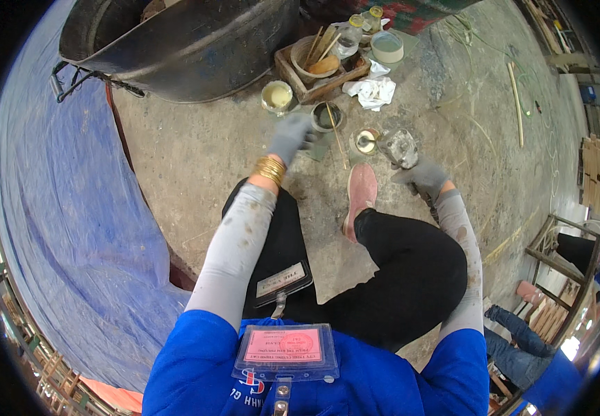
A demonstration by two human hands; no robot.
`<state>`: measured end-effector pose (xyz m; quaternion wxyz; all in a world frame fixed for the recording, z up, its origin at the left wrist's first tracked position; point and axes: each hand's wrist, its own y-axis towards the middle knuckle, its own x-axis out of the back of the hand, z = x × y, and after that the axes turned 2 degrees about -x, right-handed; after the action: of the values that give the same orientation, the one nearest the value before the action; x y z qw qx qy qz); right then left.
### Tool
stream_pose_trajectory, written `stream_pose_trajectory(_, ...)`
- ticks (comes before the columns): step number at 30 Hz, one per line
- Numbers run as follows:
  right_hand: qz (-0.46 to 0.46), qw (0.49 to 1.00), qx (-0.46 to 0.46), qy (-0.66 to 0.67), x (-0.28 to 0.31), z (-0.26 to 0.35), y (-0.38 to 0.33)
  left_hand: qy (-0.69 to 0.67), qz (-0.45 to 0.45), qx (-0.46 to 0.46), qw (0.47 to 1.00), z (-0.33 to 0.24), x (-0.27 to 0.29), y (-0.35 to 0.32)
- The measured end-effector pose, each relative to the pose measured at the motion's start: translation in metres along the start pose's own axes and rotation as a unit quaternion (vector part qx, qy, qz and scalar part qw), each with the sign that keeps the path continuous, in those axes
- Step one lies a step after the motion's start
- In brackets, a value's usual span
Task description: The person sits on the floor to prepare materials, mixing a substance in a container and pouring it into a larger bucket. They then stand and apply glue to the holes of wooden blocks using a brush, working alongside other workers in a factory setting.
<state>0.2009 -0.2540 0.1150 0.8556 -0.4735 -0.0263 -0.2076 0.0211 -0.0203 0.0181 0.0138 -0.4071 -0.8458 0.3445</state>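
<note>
My left hand [291, 135], in a grey glove and smeared by motion, hovers beside a small tub of dark paste [326, 125]; its fingers do not show clearly. A thin stick [336, 134] leans across that tub. Just beyond the hand stands a white tub of pale yellow paste [276, 96]. My right hand [425, 177], gloved too, is closed at the near edge of a flat, grey-smeared plate [398, 148], tilted above the floor. Beside the plate is a small cup of cream paste [366, 141] with a dark-ended tool in it.
Beyond the tubs, a wooden tray [310, 90] holds a bowl with sticks and a clear bottle [348, 38]. Crumpled white cloth [371, 91] lies beside it. A large black basin [196, 52] stands far left, near a blue tarp [78, 229]. Another person's legs [518, 340] show at right.
</note>
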Motion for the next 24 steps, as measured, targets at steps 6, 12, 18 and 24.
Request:
stream_pose_trajectory(6, 0.115, 0.993, 0.032, 0.017, -0.001, 0.015, -0.004, 0.298, -0.046, -0.413, 0.86, -0.013, -0.144, -0.052)
stream_pose_trajectory(12, 0.184, 0.975, 0.003, 0.122, 0.018, -0.023, 0.017, 0.192, -0.083, -0.425, 0.881, 0.004, -0.166, -0.045)
stream_pose_trajectory(18, 0.152, 0.987, -0.048, -0.016, 0.031, -0.005, 0.012, 0.198, -0.113, -0.412, 0.882, 0.002, -0.169, -0.043)
stream_pose_trajectory(24, -0.021, 0.999, 0.026, -0.036, 0.015, 0.001, 0.005, 0.048, -0.177, -0.378, 0.907, 0.02, -0.175, -0.033)
